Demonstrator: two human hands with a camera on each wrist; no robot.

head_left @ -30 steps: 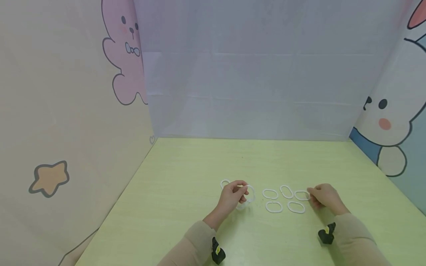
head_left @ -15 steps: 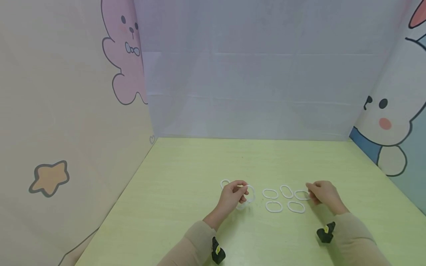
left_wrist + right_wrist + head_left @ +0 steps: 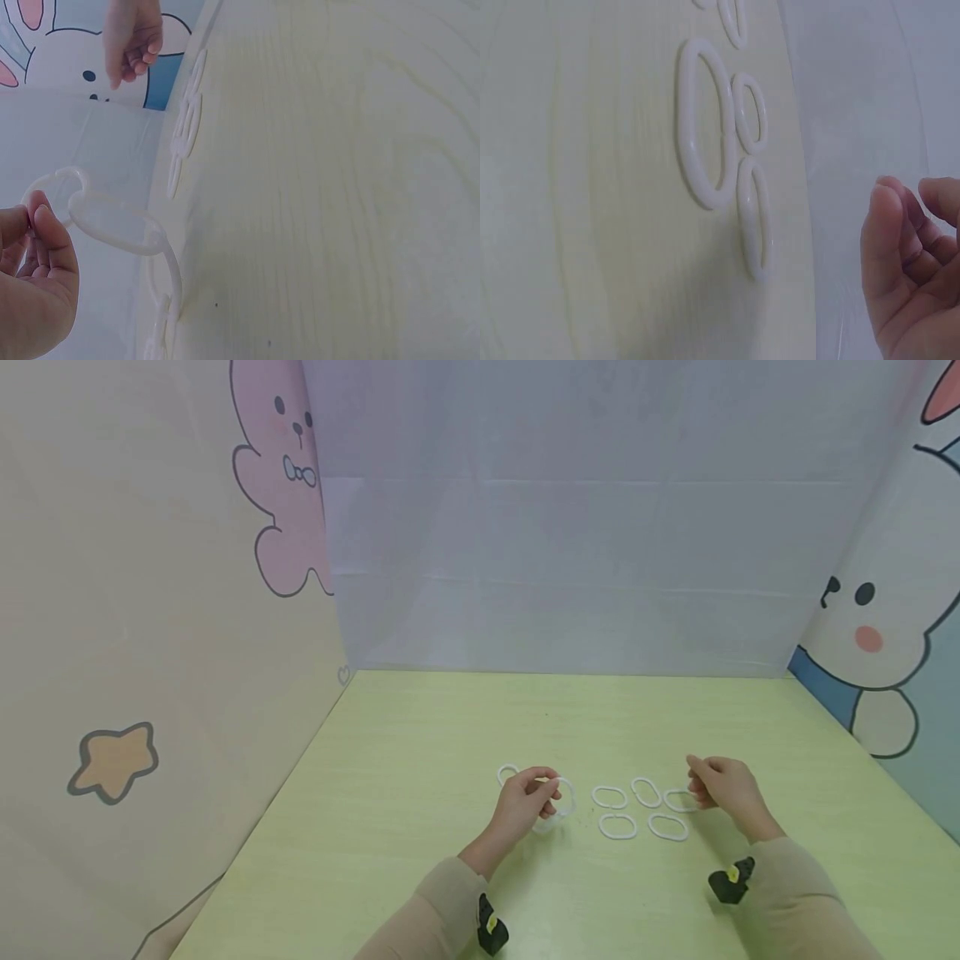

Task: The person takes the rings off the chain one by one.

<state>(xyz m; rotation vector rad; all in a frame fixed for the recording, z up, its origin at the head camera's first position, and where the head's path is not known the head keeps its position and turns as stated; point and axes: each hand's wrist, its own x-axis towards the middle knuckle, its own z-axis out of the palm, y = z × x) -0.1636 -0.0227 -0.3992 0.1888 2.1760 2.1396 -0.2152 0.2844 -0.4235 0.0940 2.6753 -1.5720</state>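
Observation:
My left hand (image 3: 516, 803) is raised above the table, its thumb and index finger pinching a white oval plastic chain link (image 3: 73, 173). Another linked piece (image 3: 112, 244) hangs from it, and the joined links run down toward the table. Behind the left hand in the head view, part of a white link (image 3: 507, 767) shows; the hand hides the rest. My right hand (image 3: 726, 785) hovers beside and above the rightmost loose link (image 3: 678, 811). In the right wrist view its fingers are loosely bent, thumb and fingertip apart, with nothing visible between them.
Several separate white links lie flat between the hands, among them a near link (image 3: 617, 838) and a tilted one (image 3: 636, 797). The pale yellow-green table (image 3: 420, 727) meets a plain light cloth (image 3: 570, 543) at the back. Printed cloth walls stand at both sides.
My right hand has lifted up and slightly leftward, away from the rightmost loose link. My left hand stays in place with its chain, and the loose links have not moved.

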